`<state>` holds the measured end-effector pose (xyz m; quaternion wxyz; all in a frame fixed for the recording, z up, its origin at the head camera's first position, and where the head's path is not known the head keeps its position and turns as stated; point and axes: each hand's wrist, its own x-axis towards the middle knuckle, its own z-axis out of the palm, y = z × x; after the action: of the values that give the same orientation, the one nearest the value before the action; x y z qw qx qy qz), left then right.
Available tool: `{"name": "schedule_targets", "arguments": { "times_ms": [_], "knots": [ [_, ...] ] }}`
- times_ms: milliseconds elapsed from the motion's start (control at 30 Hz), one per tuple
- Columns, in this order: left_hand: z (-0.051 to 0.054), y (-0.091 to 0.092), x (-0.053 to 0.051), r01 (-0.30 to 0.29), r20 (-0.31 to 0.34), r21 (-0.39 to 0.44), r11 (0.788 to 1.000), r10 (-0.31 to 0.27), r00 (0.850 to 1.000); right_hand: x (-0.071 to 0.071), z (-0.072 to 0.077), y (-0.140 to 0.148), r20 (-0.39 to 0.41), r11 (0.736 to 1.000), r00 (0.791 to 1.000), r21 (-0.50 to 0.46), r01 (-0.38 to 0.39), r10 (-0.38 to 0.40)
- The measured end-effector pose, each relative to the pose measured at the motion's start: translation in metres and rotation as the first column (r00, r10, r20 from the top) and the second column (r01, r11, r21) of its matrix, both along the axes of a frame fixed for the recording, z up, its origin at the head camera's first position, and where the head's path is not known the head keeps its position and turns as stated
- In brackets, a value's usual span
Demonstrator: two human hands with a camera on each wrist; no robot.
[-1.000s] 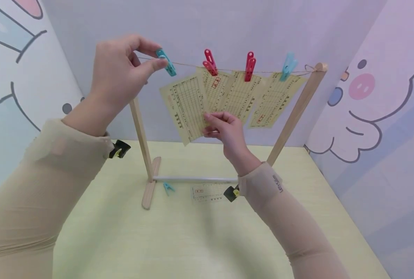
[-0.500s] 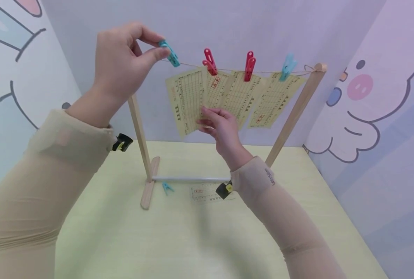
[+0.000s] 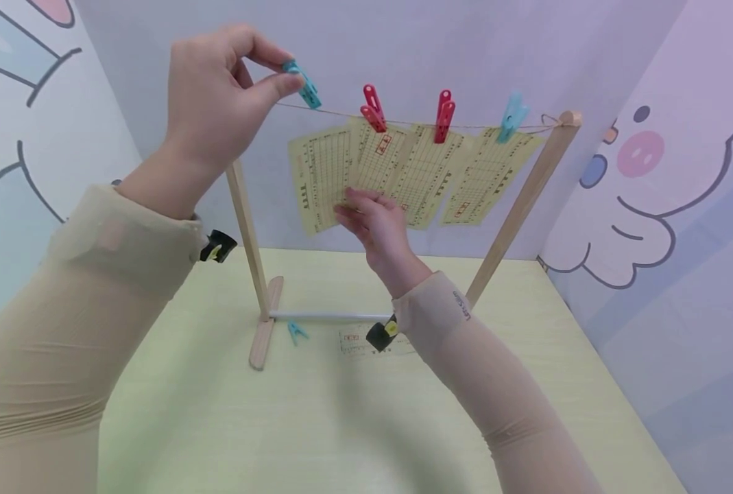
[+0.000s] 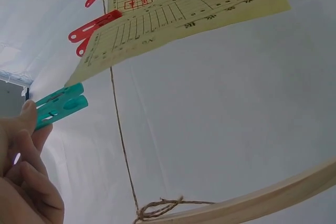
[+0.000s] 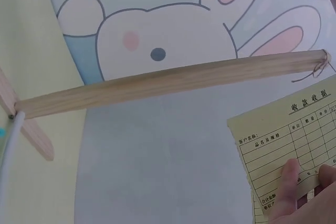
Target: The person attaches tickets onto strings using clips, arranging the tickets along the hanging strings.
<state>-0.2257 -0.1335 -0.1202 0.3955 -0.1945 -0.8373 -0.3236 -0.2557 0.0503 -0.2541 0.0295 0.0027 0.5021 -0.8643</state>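
Observation:
My left hand (image 3: 208, 103) pinches a teal clothespin (image 3: 306, 86) between thumb and fingers, just above the left stretch of the twine (image 4: 119, 129). In the left wrist view this clothespin (image 4: 59, 103) is beside the twine, apart from it. My right hand (image 3: 380, 230) holds a yellow receipt slip (image 3: 319, 175) near its lower right edge, its top close under the twine. That slip overlaps the neighbouring hung receipt (image 3: 375, 154), which a red clothespin (image 3: 374, 110) fastens. Printed lines and characters show on the held slip (image 5: 278, 135) in the right wrist view.
Further right, a red clothespin (image 3: 444, 118) and a light blue one (image 3: 513, 118) hold two more receipts. Wooden posts (image 3: 522, 199) carry the twine. On the table lie a loose blue clothespin (image 3: 296, 332) and a flat receipt (image 3: 354, 341), partly covered by my right wrist camera.
My left hand has risen and moved slightly right with the clothespin. My right hand has shifted left and slightly up, turning the receipt slip more upright beside the hung ones.

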Motion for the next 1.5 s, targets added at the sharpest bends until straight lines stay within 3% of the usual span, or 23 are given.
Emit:
{"name": "schedule_targets", "arguments": {
  "times_ms": [367, 900, 1267, 1500],
  "knots": [
    [0.0, 0.0, -0.002, 0.0, 0.002, -0.031, 1.0, 0.0, 1.0, 0.0, -0.001, -0.006, 0.031, 0.994, 0.999, -0.1, -0.037, 0.041],
    [0.001, 0.005, -0.004, 0.035, 0.03, -0.093, 0.995, -0.033, 0.999, 0.0, 0.005, -0.019, 0.124, 0.979, 0.991, -0.194, 0.067, -0.043],
    [-0.003, 0.007, -0.007, 0.035, -0.028, -0.131, 0.991, -0.039, 0.999, 0.001, 0.008, -0.021, 0.149, 0.974, 0.988, -0.214, 0.077, -0.046],
    [-0.004, 0.008, -0.009, 0.009, -0.013, -0.166, 0.986, -0.011, 1.0, 0.002, 0.008, -0.021, 0.143, 0.978, 0.989, -0.196, 0.071, -0.043]
  ]
}}
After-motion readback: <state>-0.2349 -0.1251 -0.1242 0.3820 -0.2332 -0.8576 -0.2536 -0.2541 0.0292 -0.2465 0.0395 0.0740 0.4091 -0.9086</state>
